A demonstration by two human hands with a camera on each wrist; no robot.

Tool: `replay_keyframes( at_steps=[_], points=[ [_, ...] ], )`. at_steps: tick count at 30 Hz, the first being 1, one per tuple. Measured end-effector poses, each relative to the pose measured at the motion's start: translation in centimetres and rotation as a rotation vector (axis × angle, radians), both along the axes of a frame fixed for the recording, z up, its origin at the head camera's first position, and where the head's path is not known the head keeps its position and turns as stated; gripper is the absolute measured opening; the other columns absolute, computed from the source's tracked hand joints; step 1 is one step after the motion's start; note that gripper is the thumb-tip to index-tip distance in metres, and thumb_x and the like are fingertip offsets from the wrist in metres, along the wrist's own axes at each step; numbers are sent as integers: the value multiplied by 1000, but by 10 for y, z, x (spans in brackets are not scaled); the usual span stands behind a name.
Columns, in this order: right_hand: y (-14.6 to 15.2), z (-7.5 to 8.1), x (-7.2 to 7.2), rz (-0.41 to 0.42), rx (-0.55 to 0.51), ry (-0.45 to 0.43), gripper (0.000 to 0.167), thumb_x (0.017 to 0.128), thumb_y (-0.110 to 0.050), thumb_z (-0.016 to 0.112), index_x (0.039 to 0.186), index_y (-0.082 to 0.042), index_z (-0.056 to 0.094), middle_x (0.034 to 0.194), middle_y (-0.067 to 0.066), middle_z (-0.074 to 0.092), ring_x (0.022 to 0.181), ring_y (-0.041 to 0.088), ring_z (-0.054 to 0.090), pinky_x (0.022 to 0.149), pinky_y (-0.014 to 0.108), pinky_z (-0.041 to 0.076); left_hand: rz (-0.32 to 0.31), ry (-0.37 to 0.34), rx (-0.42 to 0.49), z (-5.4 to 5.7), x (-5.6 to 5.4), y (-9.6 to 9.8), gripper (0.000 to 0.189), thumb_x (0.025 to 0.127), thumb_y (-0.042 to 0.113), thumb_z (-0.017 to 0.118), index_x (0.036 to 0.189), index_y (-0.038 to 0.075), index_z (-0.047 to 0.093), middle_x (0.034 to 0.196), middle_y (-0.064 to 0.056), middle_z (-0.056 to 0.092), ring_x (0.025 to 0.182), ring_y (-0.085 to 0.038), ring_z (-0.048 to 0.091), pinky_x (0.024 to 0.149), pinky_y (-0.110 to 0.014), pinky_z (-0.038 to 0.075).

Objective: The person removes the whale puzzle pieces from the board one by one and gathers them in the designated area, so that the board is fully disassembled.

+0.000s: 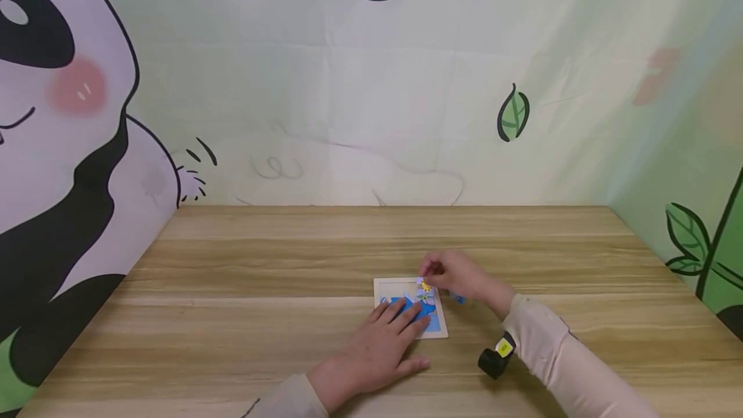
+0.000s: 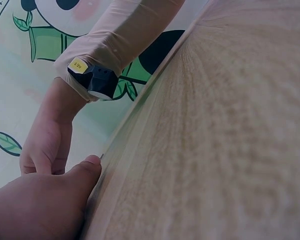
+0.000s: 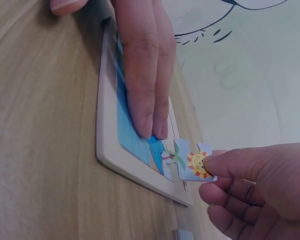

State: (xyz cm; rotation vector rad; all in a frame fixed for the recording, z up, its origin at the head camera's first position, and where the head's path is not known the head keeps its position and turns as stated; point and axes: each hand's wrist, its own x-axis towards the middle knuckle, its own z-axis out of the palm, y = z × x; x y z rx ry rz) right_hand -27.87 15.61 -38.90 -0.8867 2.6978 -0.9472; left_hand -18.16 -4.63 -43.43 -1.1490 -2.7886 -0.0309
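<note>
A small jigsaw tray [image 1: 376,291] with a pale wooden rim lies on the table. Blue puzzle pieces [image 3: 129,135] fill its near part, and its upper left part shows bare backing. My left hand [image 1: 378,348] rests on these pieces with its fingers straight and spread, hiding much of the picture. Between thumb and fingers my right hand [image 1: 463,274] pinches a puzzle piece [image 3: 194,164] printed with a smiling sun and part of a palm tree. In the right wrist view this piece is held at the far right of the tray, overlapping the palm and dolphin picture.
A loose blue piece [image 1: 458,298] lies just right of the tray, partly behind the right hand. The wooden table [image 1: 261,250] reaches back to a printed wall [image 1: 395,102] with leaves and a panda. A black wrist camera [image 1: 495,360] hangs at the right sleeve.
</note>
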Motion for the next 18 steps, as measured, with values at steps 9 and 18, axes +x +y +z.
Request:
replay_keyframes(
  at_steps=[9, 18],
  points=[
    [3, 4, 0, 41, -48, -28, 5, 89, -2, 62, 91, -1, 66, 84, 8, 67, 73, 7, 55, 67, 19, 49, 0, -5, 6, 0, 0, 0, 65, 97, 61, 34, 149, 23, 35, 156, -1, 35, 144, -26, 33, 116, -45, 32],
    [11, 11, -1, 37, -63, -41, 6, 90, -3, 61, 93, -1, 67, 87, 10, 68, 75, 8, 56, 69, 19, 50, 6, -16, -1, 1, 0, 0, 64, 97, 60, 34, 150, 23, 34, 156, -1, 34, 144, -25, 32, 116, -45, 31]
  ],
)
